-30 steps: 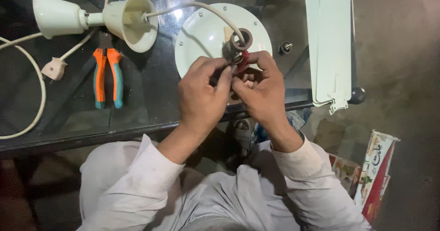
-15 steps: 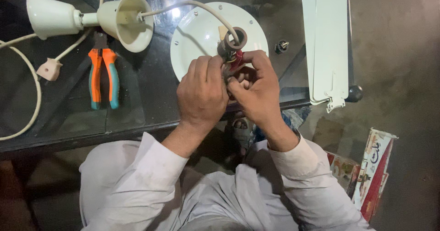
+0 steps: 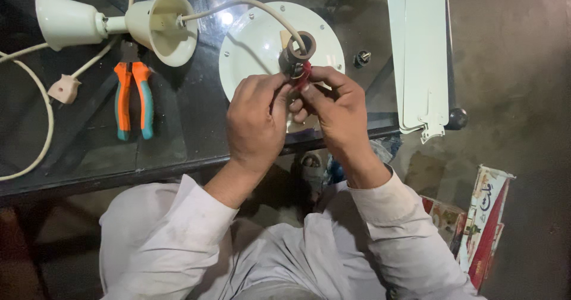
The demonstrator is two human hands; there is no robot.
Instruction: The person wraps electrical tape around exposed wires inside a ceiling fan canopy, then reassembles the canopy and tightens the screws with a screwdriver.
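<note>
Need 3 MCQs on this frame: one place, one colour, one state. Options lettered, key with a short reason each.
1. Where do the pliers lie?
A. left of the round white plate
B. on the floor
C. on the fan blades

2. What colours are the plier handles?
A. black and yellow
B. orange and teal
C. all red

3. What are the left hand and right hand doing?
A. resting flat on the glass table
B. both pinching red wires at the dark tube
C. gripping the pliers

Key: 1 A, they rest on the glass left of the plate. 2 B, both colours show on the grips. 3 B, the fingertips meet at the red wires by the tube.
</note>
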